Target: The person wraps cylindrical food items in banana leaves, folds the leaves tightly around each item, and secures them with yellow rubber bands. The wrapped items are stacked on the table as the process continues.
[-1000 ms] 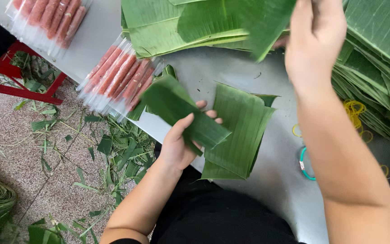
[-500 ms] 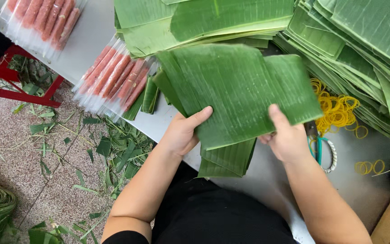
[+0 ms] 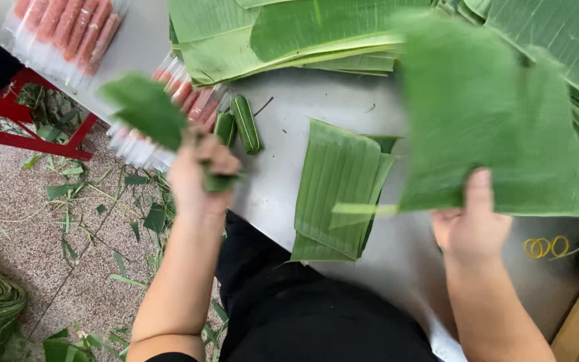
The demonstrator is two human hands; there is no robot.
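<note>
My left hand (image 3: 199, 175) is raised over the table's left edge, closed on a torn strip of banana leaf (image 3: 145, 107). My right hand (image 3: 472, 224) grips the lower edge of a large banana leaf sheet (image 3: 497, 114), held up and blurred. Between the hands, a small pile of cut leaf pieces (image 3: 340, 188) lies flat on the metal table (image 3: 289, 100). Two small leaf-wrapped rolls (image 3: 239, 124) lie beside the left hand.
Stacks of big leaves (image 3: 289, 33) fill the back and right of the table. Clear trays of pink sausage sticks (image 3: 68, 27) sit at the left edge. Yellow rubber bands (image 3: 545, 247) lie at right. Leaf scraps litter the floor (image 3: 68, 221), near a red stool (image 3: 28, 134).
The big leaf held by both hands has been split: my left hand pulled away to the left with a strip, and my right hand lifted the main sheet to the right.
</note>
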